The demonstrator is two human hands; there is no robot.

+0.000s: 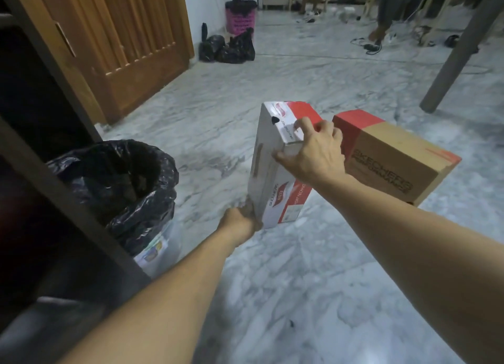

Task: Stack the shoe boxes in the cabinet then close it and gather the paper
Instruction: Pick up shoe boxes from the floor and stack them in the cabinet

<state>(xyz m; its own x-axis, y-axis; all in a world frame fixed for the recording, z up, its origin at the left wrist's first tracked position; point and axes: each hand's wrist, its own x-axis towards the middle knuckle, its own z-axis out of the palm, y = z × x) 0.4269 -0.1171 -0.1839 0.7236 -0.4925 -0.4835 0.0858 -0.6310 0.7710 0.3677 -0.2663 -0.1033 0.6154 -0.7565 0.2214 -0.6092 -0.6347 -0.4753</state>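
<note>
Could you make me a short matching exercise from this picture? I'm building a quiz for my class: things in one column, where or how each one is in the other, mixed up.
Things
1. white and red shoe box
2. brown and red shoe box
3. bin with black bag
4. pink basket

Places or states
A. far back by the white wall
B. lying on the floor, nobody touching it
C. standing on end, held by the left hand low and the right hand on top
D. beside the dark cabinet

Pairs: 1-C, 2-B, 3-D, 4-A
</note>
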